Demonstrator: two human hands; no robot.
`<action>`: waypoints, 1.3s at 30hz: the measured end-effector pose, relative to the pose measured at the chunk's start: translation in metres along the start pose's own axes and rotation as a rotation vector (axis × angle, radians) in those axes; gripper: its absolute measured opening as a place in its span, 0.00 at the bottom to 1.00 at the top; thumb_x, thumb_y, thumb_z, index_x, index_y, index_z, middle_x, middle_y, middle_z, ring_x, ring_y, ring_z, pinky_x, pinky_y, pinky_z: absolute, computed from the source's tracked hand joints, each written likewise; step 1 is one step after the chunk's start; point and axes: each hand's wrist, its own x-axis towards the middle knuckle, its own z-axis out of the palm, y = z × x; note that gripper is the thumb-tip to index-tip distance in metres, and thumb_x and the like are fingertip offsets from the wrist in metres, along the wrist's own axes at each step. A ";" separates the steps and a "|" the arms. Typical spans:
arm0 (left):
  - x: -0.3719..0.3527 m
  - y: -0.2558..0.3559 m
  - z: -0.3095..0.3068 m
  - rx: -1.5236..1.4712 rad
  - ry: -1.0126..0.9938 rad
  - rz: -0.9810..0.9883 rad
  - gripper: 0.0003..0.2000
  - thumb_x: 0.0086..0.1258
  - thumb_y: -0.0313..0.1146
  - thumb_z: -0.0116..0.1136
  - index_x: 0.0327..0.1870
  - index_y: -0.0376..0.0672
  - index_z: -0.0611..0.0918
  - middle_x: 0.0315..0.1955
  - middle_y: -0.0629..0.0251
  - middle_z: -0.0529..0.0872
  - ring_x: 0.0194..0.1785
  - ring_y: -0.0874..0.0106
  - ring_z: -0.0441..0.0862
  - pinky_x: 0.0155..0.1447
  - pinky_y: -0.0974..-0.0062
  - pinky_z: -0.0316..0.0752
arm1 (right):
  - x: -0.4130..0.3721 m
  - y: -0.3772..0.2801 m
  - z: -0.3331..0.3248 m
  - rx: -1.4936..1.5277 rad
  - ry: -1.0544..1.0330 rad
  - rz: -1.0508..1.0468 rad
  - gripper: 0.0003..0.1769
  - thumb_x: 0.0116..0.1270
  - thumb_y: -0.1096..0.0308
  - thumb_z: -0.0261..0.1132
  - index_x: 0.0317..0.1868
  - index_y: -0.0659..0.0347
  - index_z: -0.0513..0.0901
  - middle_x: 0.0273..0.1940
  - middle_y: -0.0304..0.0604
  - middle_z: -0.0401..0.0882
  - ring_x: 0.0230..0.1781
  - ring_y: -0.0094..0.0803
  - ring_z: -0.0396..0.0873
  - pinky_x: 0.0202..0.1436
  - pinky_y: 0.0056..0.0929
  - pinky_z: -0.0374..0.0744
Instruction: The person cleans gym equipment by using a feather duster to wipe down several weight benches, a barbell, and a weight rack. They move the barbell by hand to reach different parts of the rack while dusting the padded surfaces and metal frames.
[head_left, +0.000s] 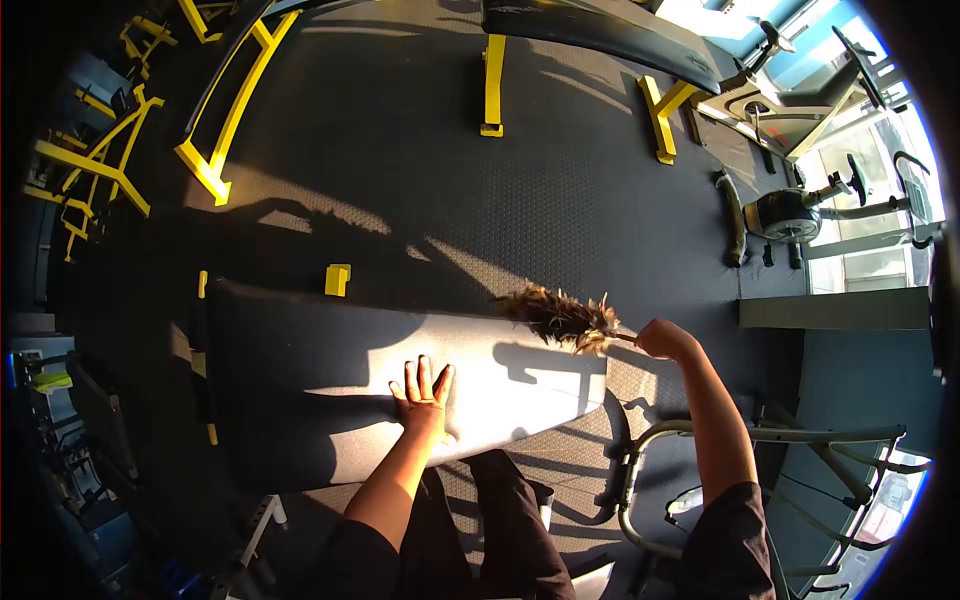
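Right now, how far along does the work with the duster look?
Done: none that I can confirm; the grey bench shows no clear line between dusted and undusted. In hand: the right hand holds the duster at its far edge, the left hand spread on top. Left: perhaps the rest of it and the black bench, though neither surface settles that.

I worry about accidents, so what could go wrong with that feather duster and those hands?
The duster looks ragged, so it might drop feathers on the bench. The left hand could slip if it presses hard there. The right arm might bump the metal frame beside it.
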 end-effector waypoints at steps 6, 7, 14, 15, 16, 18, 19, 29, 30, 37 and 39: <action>-0.022 -0.037 0.019 -0.229 0.426 0.306 0.56 0.47 0.50 0.78 0.79 0.51 0.56 0.79 0.45 0.39 0.82 0.46 0.35 0.76 0.33 0.42 | -0.011 -0.083 -0.069 0.244 0.144 -0.260 0.14 0.67 0.69 0.56 0.44 0.57 0.89 0.40 0.51 0.87 0.39 0.45 0.86 0.46 0.41 0.84; -0.030 -0.055 0.021 -0.258 0.489 0.383 0.51 0.52 0.50 0.75 0.78 0.49 0.59 0.79 0.46 0.43 0.82 0.49 0.38 0.78 0.38 0.43 | -0.005 -0.096 -0.077 0.217 0.142 -0.272 0.14 0.67 0.69 0.56 0.44 0.57 0.89 0.40 0.51 0.87 0.39 0.45 0.86 0.46 0.41 0.84; -0.143 -0.242 0.036 -0.432 0.916 0.109 0.29 0.65 0.38 0.63 0.68 0.44 0.73 0.76 0.54 0.59 0.76 0.56 0.61 0.76 0.43 0.54 | -0.042 -0.261 -0.170 0.286 0.377 -0.260 0.13 0.65 0.68 0.59 0.44 0.56 0.89 0.34 0.54 0.87 0.35 0.48 0.86 0.43 0.40 0.83; -0.158 -0.267 0.042 -0.325 0.980 0.024 0.31 0.62 0.38 0.67 0.68 0.46 0.73 0.74 0.52 0.62 0.75 0.51 0.62 0.74 0.40 0.54 | -0.044 -0.279 -0.181 0.263 0.376 -0.282 0.13 0.65 0.68 0.59 0.44 0.56 0.89 0.34 0.54 0.87 0.35 0.48 0.86 0.43 0.40 0.83; -0.176 -0.288 0.041 -0.357 1.000 -0.030 0.29 0.63 0.40 0.66 0.66 0.47 0.74 0.74 0.52 0.62 0.75 0.50 0.62 0.73 0.38 0.55 | -0.045 -0.297 -0.189 0.140 0.383 -0.241 0.13 0.65 0.68 0.59 0.44 0.56 0.89 0.33 0.54 0.86 0.34 0.47 0.86 0.42 0.40 0.83; -0.189 -0.316 0.047 -0.435 1.051 -0.080 0.28 0.63 0.42 0.66 0.65 0.48 0.75 0.73 0.52 0.63 0.74 0.48 0.62 0.71 0.35 0.56 | -0.049 -0.342 -0.212 0.008 0.400 -0.222 0.12 0.66 0.68 0.60 0.44 0.56 0.89 0.32 0.54 0.86 0.34 0.46 0.86 0.40 0.40 0.83; -0.186 -0.319 0.053 -0.487 1.078 -0.073 0.28 0.62 0.43 0.66 0.65 0.48 0.75 0.72 0.51 0.64 0.74 0.47 0.61 0.70 0.35 0.57 | -0.057 -0.367 -0.224 0.104 0.419 -0.323 0.11 0.66 0.69 0.60 0.44 0.58 0.88 0.31 0.54 0.85 0.33 0.47 0.86 0.40 0.40 0.83; -0.184 -0.330 0.063 -0.689 1.277 -0.014 0.25 0.61 0.36 0.68 0.60 0.45 0.75 0.61 0.53 0.75 0.68 0.52 0.71 0.70 0.43 0.63 | -0.068 -0.547 -0.286 -0.085 0.674 -0.597 0.08 0.67 0.70 0.62 0.42 0.63 0.84 0.32 0.50 0.84 0.34 0.44 0.85 0.41 0.40 0.83; -0.186 -0.330 0.067 -0.712 1.324 -0.024 0.25 0.62 0.38 0.67 0.60 0.45 0.76 0.59 0.56 0.76 0.66 0.55 0.73 0.69 0.46 0.65 | -0.077 -0.560 -0.281 -0.092 0.661 -0.600 0.08 0.67 0.70 0.62 0.42 0.63 0.84 0.32 0.50 0.84 0.34 0.44 0.85 0.41 0.40 0.83; -0.220 -0.305 0.132 -0.992 1.659 0.081 0.26 0.59 0.43 0.68 0.56 0.42 0.73 0.55 0.51 0.70 0.58 0.57 0.70 0.62 0.59 0.69 | -0.121 -0.616 -0.137 -0.187 0.180 -0.669 0.14 0.72 0.64 0.55 0.54 0.51 0.80 0.36 0.44 0.82 0.39 0.43 0.84 0.41 0.44 0.83; -0.251 -0.282 0.160 -0.876 1.638 0.072 0.27 0.58 0.47 0.67 0.54 0.43 0.73 0.53 0.50 0.70 0.57 0.57 0.70 0.61 0.57 0.67 | -0.132 -0.605 -0.083 -0.105 0.070 -0.759 0.17 0.70 0.62 0.56 0.57 0.52 0.78 0.40 0.46 0.82 0.37 0.46 0.85 0.38 0.43 0.84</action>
